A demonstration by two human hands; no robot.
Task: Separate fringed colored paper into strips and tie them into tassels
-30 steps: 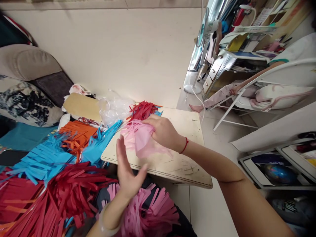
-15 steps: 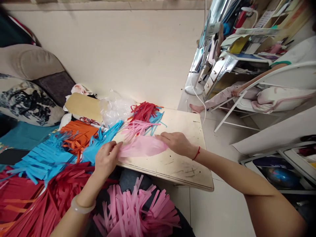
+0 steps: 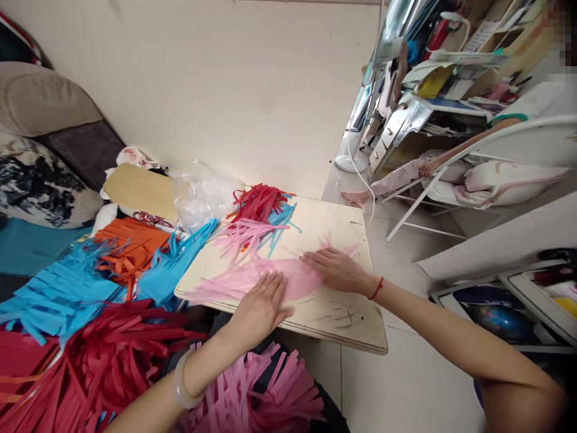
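A piece of pink fringed tissue-like sheet (image 3: 297, 282) lies spread across the small wooden table (image 3: 356, 270), its cut strips fanning out at both ends. My left hand (image 3: 264, 304) rests flat on its near side, fingers stretched. On its right part lies my right hand (image 3: 336, 270), fingers extended and palm down. Behind it on the table is a small heap of red strips (image 3: 256, 204), pink strips (image 3: 247, 231) and blue strips (image 3: 283, 213). More pink fringe (image 3: 261, 391) is piled on my lap.
At left lie dark red fringe (image 3: 121, 355), blue fringe (image 3: 63, 294) and orange fringe (image 3: 130, 243). A clear plastic bag (image 3: 202, 198) sits beyond them against the wall. Another person's arm (image 3: 469, 147) rests by a white folding chair (image 3: 419, 210). A shelf (image 3: 509, 337) stands at right.
My left hand has let go of the sheet's left end and moved right onto its middle. My right hand has shifted right and flattened. The pink strips now spread out at both ends.
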